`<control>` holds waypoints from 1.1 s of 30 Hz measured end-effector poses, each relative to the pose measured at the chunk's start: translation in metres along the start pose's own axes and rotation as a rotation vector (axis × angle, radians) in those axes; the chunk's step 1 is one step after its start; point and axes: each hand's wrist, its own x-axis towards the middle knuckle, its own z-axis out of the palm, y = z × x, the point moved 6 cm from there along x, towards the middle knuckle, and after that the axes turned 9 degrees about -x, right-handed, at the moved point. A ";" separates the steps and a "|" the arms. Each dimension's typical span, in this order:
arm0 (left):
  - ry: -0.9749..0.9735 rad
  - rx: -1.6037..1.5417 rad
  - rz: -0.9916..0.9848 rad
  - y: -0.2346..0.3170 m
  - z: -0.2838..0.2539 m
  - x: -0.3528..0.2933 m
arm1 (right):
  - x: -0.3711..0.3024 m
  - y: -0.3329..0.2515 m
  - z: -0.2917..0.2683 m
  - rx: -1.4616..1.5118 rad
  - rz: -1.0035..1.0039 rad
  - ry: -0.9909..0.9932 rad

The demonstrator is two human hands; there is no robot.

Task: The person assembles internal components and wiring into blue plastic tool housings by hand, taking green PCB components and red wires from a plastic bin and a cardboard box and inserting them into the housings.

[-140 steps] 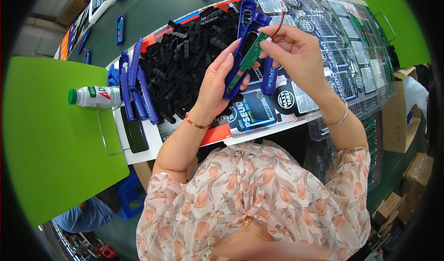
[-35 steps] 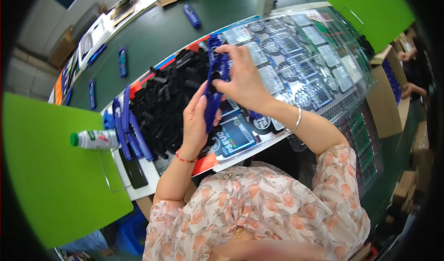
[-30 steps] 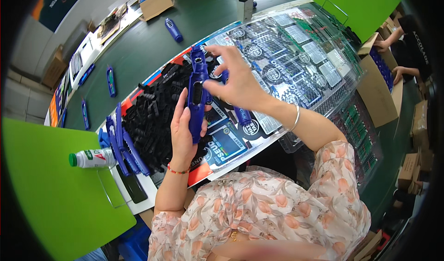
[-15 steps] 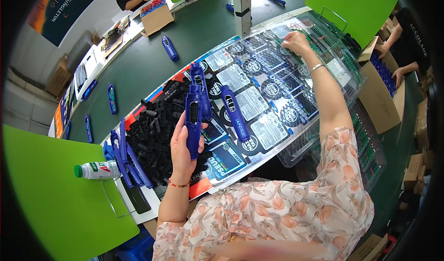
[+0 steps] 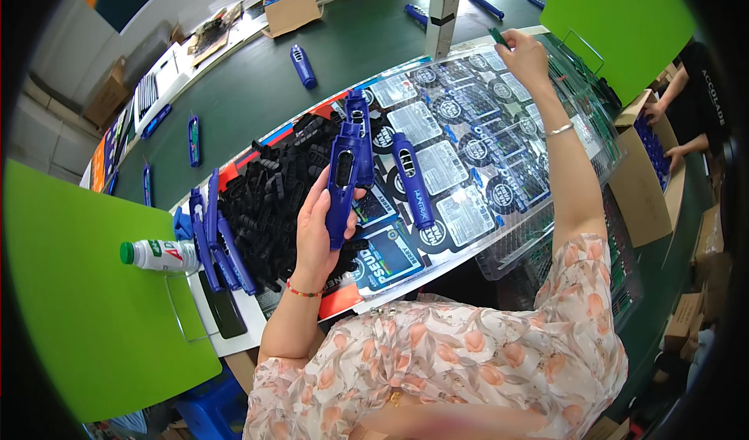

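Left hand (image 5: pixel 315 235): fingers curled round 1 blue housing (image 5: pixel 338 210), near the black parts (image 5: pixel 269 198)
Right hand (image 5: pixel 526 58): fingertips pinching 1 green circuit board (image 5: pixel 498 37), right of the white post (image 5: pixel 444 15)

Held casing (image 5: pixel 338 215): smooth plastic, we see slight gloss
Black pieces (image 5: pixel 269 198): matt, plastic-looking to us
Clear tray (image 5: pixel 511 262): glossy plastic
Bangle (image 5: pixel 559 129): shiny metal
Carton (image 5: pixel 641 198): matt cardboard

I'm in an assembly workshop: blue casings (image 5: pixel 232 257) left of my black parts heap (image 5: pixel 269 206), cardboard box (image 5: pixel 646 198) well right.
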 end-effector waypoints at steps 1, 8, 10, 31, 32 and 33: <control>-0.016 -0.014 -0.007 0.000 0.001 0.000 | -0.004 -0.012 -0.010 0.133 -0.099 0.148; -0.029 -0.110 -0.029 0.002 -0.005 -0.001 | -0.047 -0.108 -0.036 0.504 -0.204 0.152; -0.034 -0.149 -0.039 0.003 -0.008 0.000 | -0.062 -0.134 -0.038 0.656 -0.235 0.054; -0.069 -0.217 -0.019 0.004 -0.017 0.004 | -0.191 -0.257 -0.010 1.289 -0.116 -0.661; -0.096 -0.195 -0.003 0.005 -0.016 0.004 | -0.191 -0.256 -0.010 1.296 -0.116 -0.655; -0.123 -0.174 0.012 0.006 -0.016 0.004 | -0.191 -0.256 -0.010 1.297 -0.116 -0.657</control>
